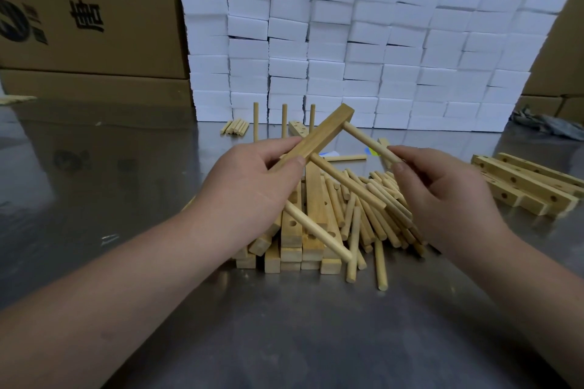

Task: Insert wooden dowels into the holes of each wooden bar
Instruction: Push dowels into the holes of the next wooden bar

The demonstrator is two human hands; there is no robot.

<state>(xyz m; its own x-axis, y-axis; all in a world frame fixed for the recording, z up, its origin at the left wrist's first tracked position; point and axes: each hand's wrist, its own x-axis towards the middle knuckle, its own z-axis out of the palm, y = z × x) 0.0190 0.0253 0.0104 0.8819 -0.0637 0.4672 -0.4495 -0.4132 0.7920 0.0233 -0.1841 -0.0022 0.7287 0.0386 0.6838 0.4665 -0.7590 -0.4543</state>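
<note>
- I hold one pale rectangular wooden bar (319, 136) in the air above the middle of the table, tilted, with its far end raised.
- My left hand (252, 189) grips the bar's lower end, thumb on top and fingers curled underneath.
- Two round wooden dowels stand out from the bar's side: the upper dowel (368, 144) near the raised end and the middle dowel (347, 183) beside my left thumb.
- A third dowel (319, 235) juts out from under my left hand; my hand hides where it meets the bar.
- My right hand (448, 199) pinches the free end of the upper dowel between thumb and forefinger, the other fingers curled loosely.
- Straight below lies a pile of drilled wooden bars (303, 251), and touching it on the right a heap of loose dowels (379, 221), too many and too overlapped to count.
- One single dowel (346, 157) lies apart behind the heap.
- Further back three upright dowels (284, 118) stand in a row, their bases hidden, with a small bundle of dowels (235, 127) lying to their left.
- At the right lie a few more drilled bars (524, 186), overlapping.
- Everything rests on a shiny steel table (126, 183).
- Behind it rises a wall of stacked white foam blocks (363, 50) in front of brown cardboard boxes (88, 9).
</note>
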